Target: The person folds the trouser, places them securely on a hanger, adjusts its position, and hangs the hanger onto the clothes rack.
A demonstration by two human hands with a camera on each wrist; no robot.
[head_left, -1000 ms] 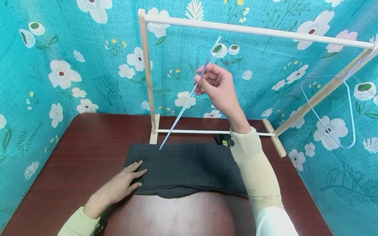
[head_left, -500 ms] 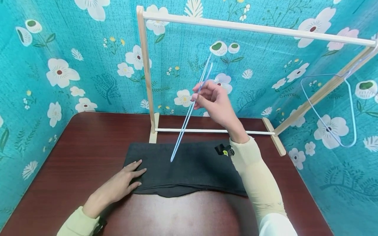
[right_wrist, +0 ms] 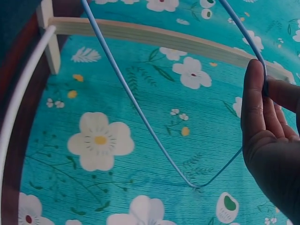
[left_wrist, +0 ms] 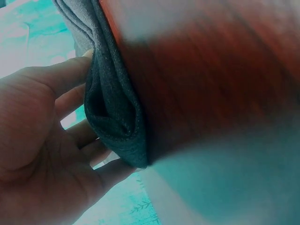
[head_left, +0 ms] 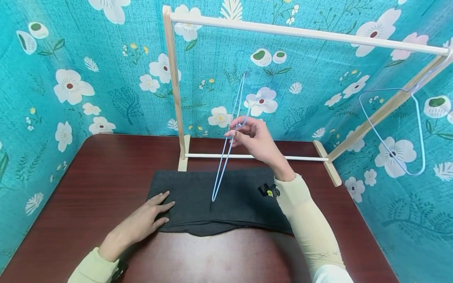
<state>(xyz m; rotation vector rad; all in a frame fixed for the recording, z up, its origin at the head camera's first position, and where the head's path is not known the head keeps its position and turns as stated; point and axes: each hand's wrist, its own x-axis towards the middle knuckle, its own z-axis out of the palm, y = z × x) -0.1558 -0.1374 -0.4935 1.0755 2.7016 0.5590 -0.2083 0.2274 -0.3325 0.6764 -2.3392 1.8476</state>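
Observation:
Between thumb and fingers, my right hand (head_left: 253, 139) pinches a thin light-blue clothes hanger (head_left: 220, 173), seen nearly edge-on above the dark cloth. Its lower end points down at the middle of the folded black garment (head_left: 191, 196), and its hook rises past my fingers. In the right wrist view the hanger (right_wrist: 136, 105) shows as a wide bent loop, with my fingers at its hook end. My left hand (head_left: 146, 220) rests with spread fingers on the garment's left end. In the left wrist view, the folded layers of the garment (left_wrist: 115, 93) lie against those fingers.
A wooden rack (head_left: 301, 33) stands behind the garment, with a lower white rod (head_left: 233, 156). Another light-blue hanger (head_left: 419, 129) hangs at the rack's right end. The dark red table (head_left: 113, 169) carries everything, and a flowered teal curtain (head_left: 131, 78) surrounds it.
My right hand has lowered the hanger from near the top rail toward the garment, and the hanger has turned to a steeper slant. My left hand has stayed on the garment.

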